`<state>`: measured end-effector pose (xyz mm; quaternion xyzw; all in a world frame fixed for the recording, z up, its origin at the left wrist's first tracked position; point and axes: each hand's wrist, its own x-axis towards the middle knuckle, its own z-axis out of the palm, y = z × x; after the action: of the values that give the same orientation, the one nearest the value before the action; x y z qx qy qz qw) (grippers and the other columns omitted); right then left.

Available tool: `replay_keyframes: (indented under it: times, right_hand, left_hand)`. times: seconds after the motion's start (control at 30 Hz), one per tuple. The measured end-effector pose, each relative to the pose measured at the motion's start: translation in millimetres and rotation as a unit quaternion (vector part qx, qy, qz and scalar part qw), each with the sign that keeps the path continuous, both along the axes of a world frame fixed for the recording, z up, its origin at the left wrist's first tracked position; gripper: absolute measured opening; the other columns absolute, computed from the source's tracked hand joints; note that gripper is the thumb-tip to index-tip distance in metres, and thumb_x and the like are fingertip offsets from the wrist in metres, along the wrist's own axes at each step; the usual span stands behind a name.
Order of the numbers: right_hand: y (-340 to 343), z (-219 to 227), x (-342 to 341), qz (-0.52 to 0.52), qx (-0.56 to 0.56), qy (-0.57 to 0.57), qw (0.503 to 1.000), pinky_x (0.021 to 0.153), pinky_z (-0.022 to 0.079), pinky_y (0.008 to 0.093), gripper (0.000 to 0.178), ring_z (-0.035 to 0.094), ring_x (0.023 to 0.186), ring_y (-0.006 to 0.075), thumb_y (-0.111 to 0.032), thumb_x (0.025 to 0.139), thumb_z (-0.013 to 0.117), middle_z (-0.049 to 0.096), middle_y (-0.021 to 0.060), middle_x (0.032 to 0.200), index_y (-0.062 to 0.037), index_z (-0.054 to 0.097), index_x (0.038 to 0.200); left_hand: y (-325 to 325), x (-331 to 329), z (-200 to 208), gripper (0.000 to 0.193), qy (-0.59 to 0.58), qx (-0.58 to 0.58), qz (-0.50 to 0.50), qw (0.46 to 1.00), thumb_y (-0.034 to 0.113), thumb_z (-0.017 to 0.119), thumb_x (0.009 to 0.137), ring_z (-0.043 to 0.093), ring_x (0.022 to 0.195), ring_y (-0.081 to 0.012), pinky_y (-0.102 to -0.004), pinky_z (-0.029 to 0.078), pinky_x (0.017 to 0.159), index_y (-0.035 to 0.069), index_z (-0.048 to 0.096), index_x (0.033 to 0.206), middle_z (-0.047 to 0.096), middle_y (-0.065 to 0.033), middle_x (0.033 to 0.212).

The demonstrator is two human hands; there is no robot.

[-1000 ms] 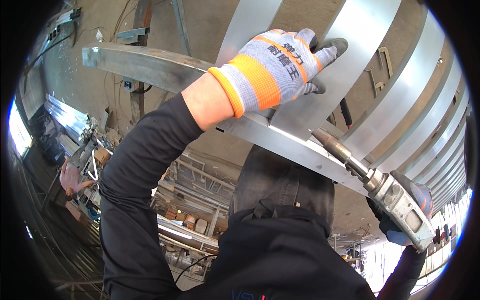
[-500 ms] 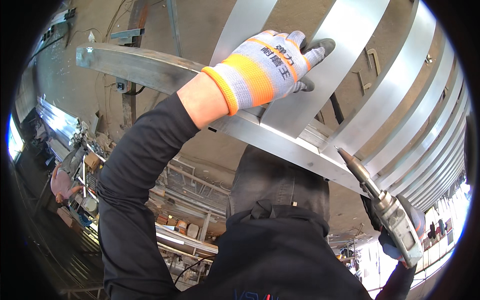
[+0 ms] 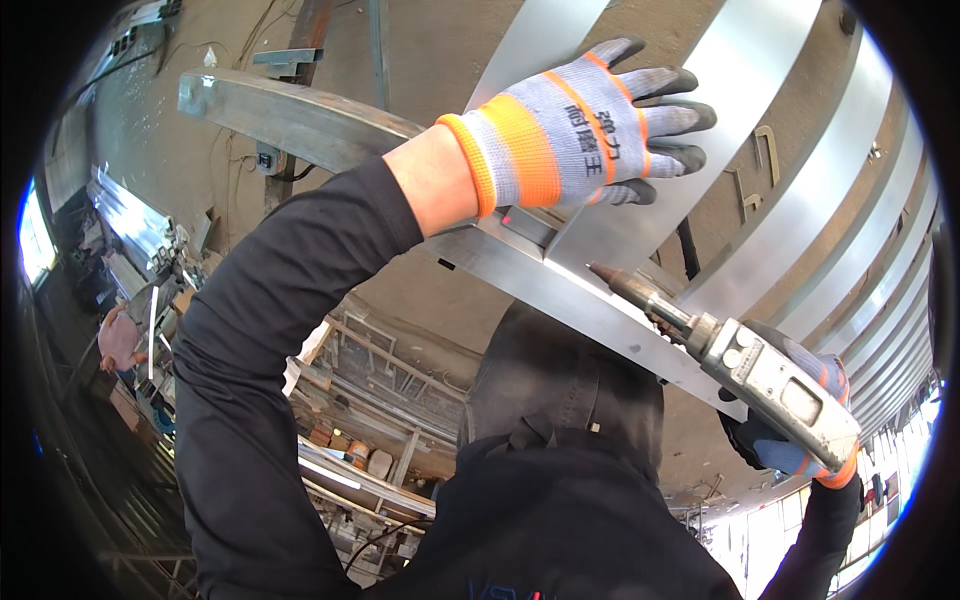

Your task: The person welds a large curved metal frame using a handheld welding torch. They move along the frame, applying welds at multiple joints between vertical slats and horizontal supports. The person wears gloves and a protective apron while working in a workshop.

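Observation:
My left hand [image 3: 600, 125], in a grey and orange work glove with dark fingertips, is open with its fingers spread. It lies over a wide flat silver metal slat [image 3: 745, 95], palm down; whether it presses on the slat cannot be told. My right hand [image 3: 825, 375], gloved alike and partly hidden, is wrapped round a handheld welding gun [image 3: 765, 385]. The gun's tapered copper-coloured nozzle points up and left, close to where the slat meets a long metal rail [image 3: 610, 315]. A small red light spot shows on metal below my left wrist.
More parallel slats [image 3: 810, 200] curve away to the right. A thick metal beam [image 3: 290, 120] reaches out to the left. Clamp-like metal pieces [image 3: 765, 155] lie on the floor beyond. Racks of stock [image 3: 390, 370] stand lower left, and another person [image 3: 118, 340] is far left.
My left hand has shifted right and its fingers have spread from a curled hold at the slat. The welding gun in my right hand has moved left and up, toward the joint.

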<state>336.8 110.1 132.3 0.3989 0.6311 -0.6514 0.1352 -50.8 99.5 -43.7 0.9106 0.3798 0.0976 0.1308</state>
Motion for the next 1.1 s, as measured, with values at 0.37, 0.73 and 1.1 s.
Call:
replay_keyframes:
  times: [0.37,0.73,1.1]
  right_hand:
    - [1.4,-45.8,-34.4,0.02,-0.029,0.059,0.998,0.078,0.063,0.032,0.087,0.081,0.08,0.0217,-0.01,0.075,0.086,0.087,0.0094,0.102,0.0009,0.071,0.161]
    - [-9.9,-54.2,-34.3,0.032,0.026,0.069,0.997,0.076,0.063,0.0314,0.083,0.083,0.079,0.0205,-0.013,0.075,0.083,0.088,0.0075,0.099,-0.0001,0.073,0.156]
    - [-7.2,-45.1,-27.3,-0.043,-0.118,-0.031,0.992,0.075,0.06,0.0283,0.078,0.079,0.089,0.0104,-0.017,0.085,0.087,0.089,0.0071,0.109,-0.0027,0.072,0.16]
  left_hand:
    - [-3.1,-4.7,-5.4,0.056,-0.005,-0.004,0.005,1.0,0.059,0.076,0.11,0.045,0.176,-0.0291,-0.0628,0.04,0.141,0.046,0.072,0.164,0.056,0.007,0.185]
    - [-1.0,-2.9,-14.2,0.049,-0.026,0.02,0.001,0.999,0.056,0.074,0.114,0.049,0.175,-0.0244,-0.0603,0.045,0.138,0.04,0.077,0.16,0.057,0.0052,0.186]
    - [1.1,-3.3,-15.8,0.048,-0.025,0.019,-0.004,1.0,0.057,0.073,0.115,0.048,0.175,-0.0251,-0.0606,0.047,0.136,0.039,0.077,0.16,0.056,0.0049,0.187]
